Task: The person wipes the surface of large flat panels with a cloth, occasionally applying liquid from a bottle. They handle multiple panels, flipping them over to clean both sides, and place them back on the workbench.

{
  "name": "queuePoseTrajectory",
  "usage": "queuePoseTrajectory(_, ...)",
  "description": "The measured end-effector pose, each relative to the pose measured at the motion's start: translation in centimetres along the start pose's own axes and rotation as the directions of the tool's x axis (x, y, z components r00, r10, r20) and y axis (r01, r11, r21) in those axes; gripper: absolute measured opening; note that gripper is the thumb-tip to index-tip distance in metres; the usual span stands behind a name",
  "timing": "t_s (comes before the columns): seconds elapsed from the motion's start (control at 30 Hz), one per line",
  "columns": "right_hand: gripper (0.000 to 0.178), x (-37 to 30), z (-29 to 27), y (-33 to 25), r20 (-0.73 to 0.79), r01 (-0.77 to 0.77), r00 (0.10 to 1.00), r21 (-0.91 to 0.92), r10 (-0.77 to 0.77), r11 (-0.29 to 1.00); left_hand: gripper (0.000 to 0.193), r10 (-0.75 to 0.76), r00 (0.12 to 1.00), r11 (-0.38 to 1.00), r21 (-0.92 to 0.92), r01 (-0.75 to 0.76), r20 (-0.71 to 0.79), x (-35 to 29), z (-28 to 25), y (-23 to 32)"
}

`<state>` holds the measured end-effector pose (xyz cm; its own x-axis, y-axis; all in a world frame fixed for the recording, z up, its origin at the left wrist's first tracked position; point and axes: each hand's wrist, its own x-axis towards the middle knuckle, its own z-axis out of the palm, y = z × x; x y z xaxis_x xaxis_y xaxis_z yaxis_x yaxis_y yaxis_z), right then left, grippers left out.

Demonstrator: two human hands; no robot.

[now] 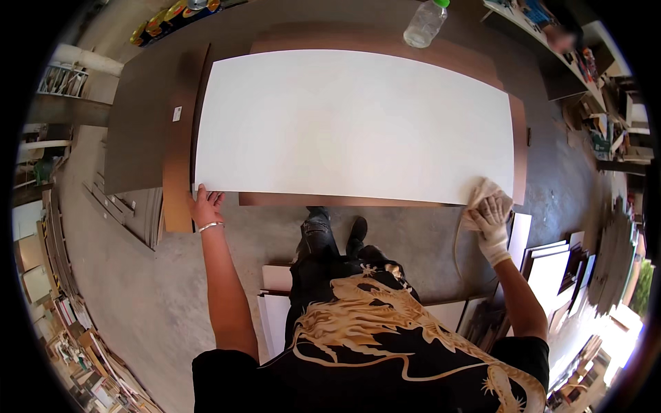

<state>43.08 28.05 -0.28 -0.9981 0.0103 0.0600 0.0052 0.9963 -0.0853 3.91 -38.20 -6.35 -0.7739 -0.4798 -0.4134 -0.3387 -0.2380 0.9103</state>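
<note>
A large white panel lies flat in front of me on brown boards. My left hand, bare with a bracelet at the wrist, grips its near left corner, one digit reaching onto the white face and the other fingers curled at the edge. At the near right corner, my right hand wears a pale work glove. It presses a beige cloth against the panel's edge, its fingers closed over the cloth.
A clear plastic bottle with a green cap stands beyond the panel. Brown boards extend to the left. Several cut panels lean at the right. Cans line the far left, and a shelf with another person beside it is at the far right.
</note>
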Motion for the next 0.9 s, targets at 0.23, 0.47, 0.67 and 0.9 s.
queuePoseTrajectory(0.23, 0.042, 18.1, 4.2, -23.5, 0.074, 0.322, 0.935, 0.23, -0.347, 0.918, 0.057, -0.028, 0.974, 0.993, 0.114, 0.002, 0.223, 0.0, -0.9, 0.6)
queuePoseTrajectory(0.47, 0.048, 34.4, 12.1, -52.3, -0.186, 0.553, 0.832, 0.348, -0.522, 0.757, 0.045, -0.077, 0.941, 0.983, -0.135, 0.128, 0.328, 1.6, -3.5, 0.7)
queuePoseTrajectory(0.67, 0.041, 38.0, 6.0, -48.3, -0.09, 0.611, 0.717, 0.559, -0.691, 0.561, 0.08, -0.219, 0.775, 0.742, -0.415, 0.527, 0.593, 1.5, -6.0, 0.4)
queuePoseTrajectory(0.9, 0.066, 35.9, 1.6, -41.5, 0.171, 0.582, 0.611, 0.565, -0.773, 0.585, 0.086, -0.223, 0.792, 0.727, -0.445, 0.523, 0.568, 0.0, -3.1, 0.1)
